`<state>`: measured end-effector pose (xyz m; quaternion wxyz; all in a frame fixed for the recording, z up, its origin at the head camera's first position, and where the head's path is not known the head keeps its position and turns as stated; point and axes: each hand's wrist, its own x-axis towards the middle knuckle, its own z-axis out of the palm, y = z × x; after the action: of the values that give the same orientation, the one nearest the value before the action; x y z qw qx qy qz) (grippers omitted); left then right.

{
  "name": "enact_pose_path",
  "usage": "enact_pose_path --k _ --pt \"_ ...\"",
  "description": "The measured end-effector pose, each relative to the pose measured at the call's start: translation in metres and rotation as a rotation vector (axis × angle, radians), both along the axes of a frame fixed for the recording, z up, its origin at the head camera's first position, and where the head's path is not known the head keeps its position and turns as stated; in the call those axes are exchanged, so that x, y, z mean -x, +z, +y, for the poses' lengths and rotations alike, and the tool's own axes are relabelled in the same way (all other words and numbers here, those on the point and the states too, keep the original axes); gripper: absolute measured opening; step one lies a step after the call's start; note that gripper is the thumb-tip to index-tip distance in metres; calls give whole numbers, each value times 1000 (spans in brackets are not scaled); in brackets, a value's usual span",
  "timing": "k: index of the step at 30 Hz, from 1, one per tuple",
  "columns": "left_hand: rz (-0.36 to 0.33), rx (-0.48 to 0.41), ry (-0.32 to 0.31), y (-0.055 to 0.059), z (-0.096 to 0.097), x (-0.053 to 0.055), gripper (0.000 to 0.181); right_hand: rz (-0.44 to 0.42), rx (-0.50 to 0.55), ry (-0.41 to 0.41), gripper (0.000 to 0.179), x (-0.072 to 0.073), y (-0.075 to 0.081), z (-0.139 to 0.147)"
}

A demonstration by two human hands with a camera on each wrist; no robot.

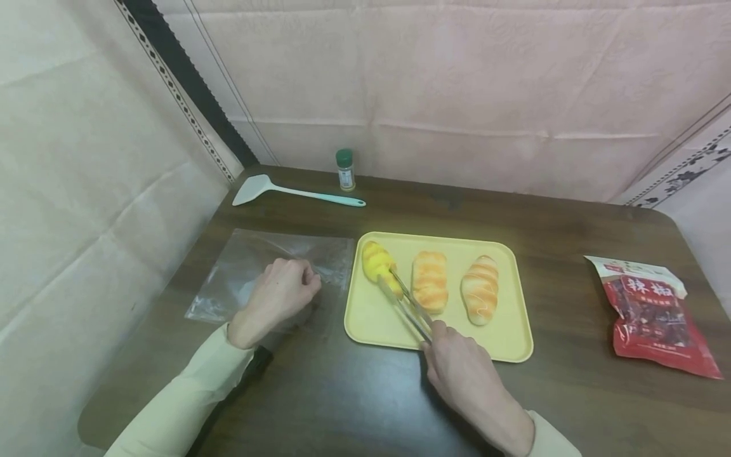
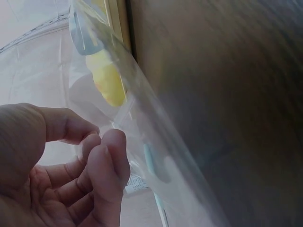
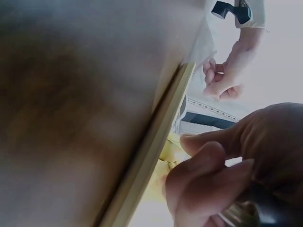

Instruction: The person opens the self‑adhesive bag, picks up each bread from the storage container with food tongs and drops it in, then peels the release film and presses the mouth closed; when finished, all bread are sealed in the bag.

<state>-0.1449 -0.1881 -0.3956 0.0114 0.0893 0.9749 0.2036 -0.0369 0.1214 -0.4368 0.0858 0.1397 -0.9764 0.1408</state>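
My left hand (image 1: 280,289) pinches the edge of a clear plastic bag (image 1: 223,279) between thumb and fingers; in the left wrist view the film (image 2: 165,142) rises off the table beside the fingertips. My right hand (image 1: 465,365) grips metal tongs (image 1: 425,317) by their handle end. The tong tips lie against a bright yellow bread roll (image 1: 377,259) at the left end of a pale yellow tray (image 1: 371,330). Beside it on the tray are a rectangular golden bread (image 1: 429,279) and a ridged oval bread (image 1: 481,292) with white lines.
A pale spatula with a turquoise handle (image 1: 337,199) lies at the back left, near a green-capped spice jar (image 1: 346,174). Far to the right lies a red packet (image 1: 657,317) of dried chillies. Pale cloth walls (image 1: 457,82) rise behind and beside the dark wooden table (image 1: 320,393).
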Motion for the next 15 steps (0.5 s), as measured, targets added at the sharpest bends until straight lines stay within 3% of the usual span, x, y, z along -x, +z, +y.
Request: enact_pose_path --k 5,8,15 --pt "10 3 11 0 0 0 25 -10 80 3 30 6 -11 10" --pt "23 9 15 0 1 -1 24 -10 126 7 31 6 -10 14" --pt "80 16 35 2 2 -1 14 -82 153 -3 29 -3 28 16"
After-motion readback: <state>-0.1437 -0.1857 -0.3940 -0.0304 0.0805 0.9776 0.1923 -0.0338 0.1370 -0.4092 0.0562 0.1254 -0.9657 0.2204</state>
